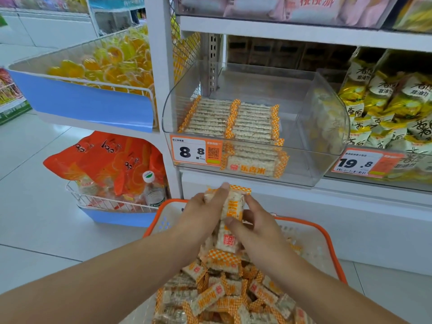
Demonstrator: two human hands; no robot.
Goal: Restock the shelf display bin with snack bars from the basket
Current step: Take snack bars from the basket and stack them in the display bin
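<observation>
Both hands hold a small stack of snack bars (232,208) in white and orange-checked wrappers, lifted above the basket and just below the bin. My left hand (202,210) grips the stack's left side, and my right hand (258,226) clasps its right side and lower end. The white basket with an orange rim (327,239) sits below, piled with several loose bars (224,293). The clear shelf display bin (327,127) holds two neat rows of bars (230,120) on its left and middle; its right portion is bare.
A price tag reading 8.8 (196,152) is stuck on the bin's front. A neighbouring bin of yellow snack packs (388,106) stands to the right. Left of the white upright are wire baskets with yellow candies (109,61) and orange bags (105,160) beside a bottle (153,190).
</observation>
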